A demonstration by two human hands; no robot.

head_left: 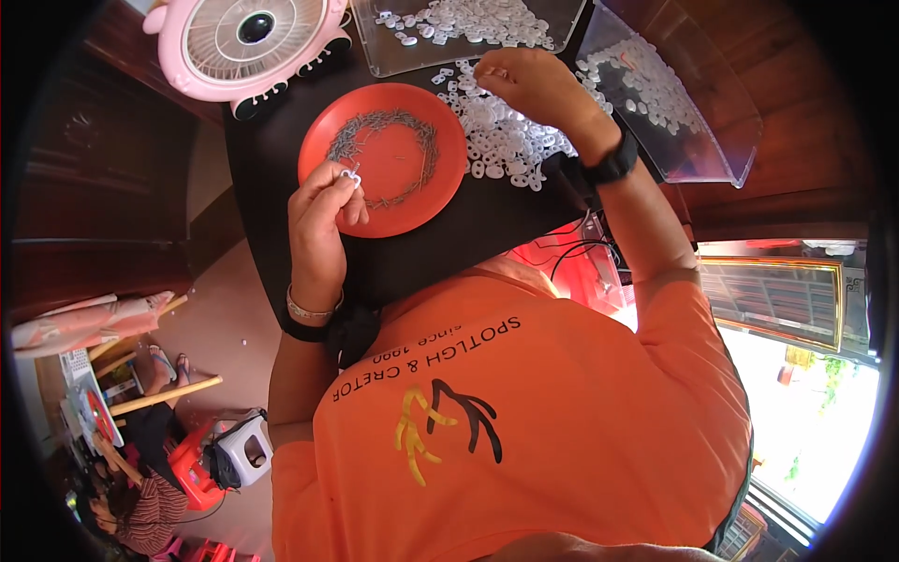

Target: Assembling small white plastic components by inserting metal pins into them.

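My left hand [326,208] is closed in a pinch over the near left rim of an orange-red plate [384,221]. Between its fingertips is a small white plastic piece [350,176], with a thin grey pin standing at it. Many grey metal pins [428,155], perhaps nails or screws, lie in a ring on the plate. My right hand [534,86] hovers over a heap of small white plastic pieces with holes [510,140] on the black table. Its fingers are curled together; whatever they hold, if anything, is hidden.
A pink fan [255,28] stands at the far left of the black table [272,187]. Two clear bins, one at the back [384,58] and one at the right [721,155], hold more white pieces. Black cables [585,244] hang at the near right edge. Another person [154,510] is at lower left.
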